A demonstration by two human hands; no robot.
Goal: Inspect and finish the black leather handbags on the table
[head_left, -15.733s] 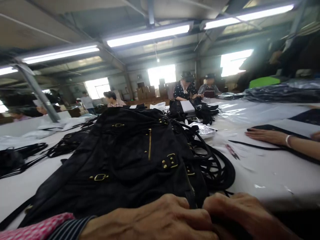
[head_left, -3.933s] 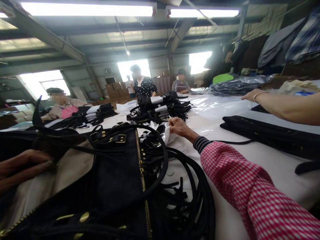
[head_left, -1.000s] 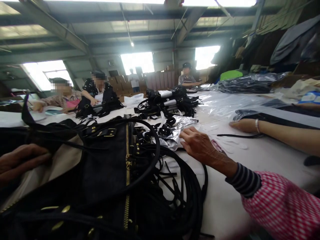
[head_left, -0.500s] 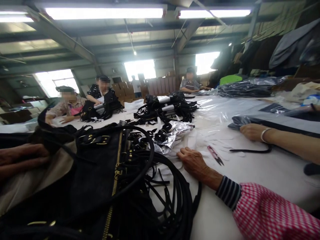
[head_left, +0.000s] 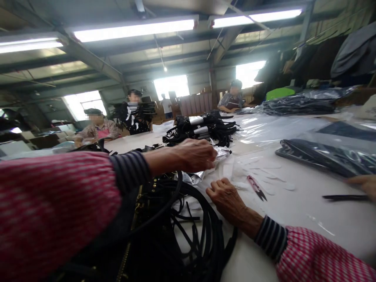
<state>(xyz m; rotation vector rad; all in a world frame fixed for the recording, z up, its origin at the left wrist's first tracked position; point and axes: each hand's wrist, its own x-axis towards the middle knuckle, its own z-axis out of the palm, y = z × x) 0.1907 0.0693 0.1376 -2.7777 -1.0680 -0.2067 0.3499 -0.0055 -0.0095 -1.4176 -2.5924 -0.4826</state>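
My left hand [head_left: 196, 154] reaches across the black bag [head_left: 158, 223] and hovers at a crinkled silver plastic bag [head_left: 195, 177]. Its fingers are bent and bunched, slightly blurred; what is in them, if anything, is hidden. My right hand [head_left: 226, 196] lies on the white table beside the black straps [head_left: 210, 219], fingers curled under, their tips out of sight. Red-handled thread snips [head_left: 256, 188] lie to the right of that hand. The black bag has a gold zipper [head_left: 129, 250], and my left sleeve covers much of it.
Bundles of black straps [head_left: 202, 127] lie mid-table. White paper scraps [head_left: 273, 178] are strewn near the snips. A plastic-wrapped dark item [head_left: 317, 156] and a co-worker's hand [head_left: 364, 184] are at the right. Other people [head_left: 95, 127] stand across the table.
My left hand has come out of the black bag's opening and swung right, over to the silver plastic bag. My right hand has stayed put. The co-worker's hand has moved right.
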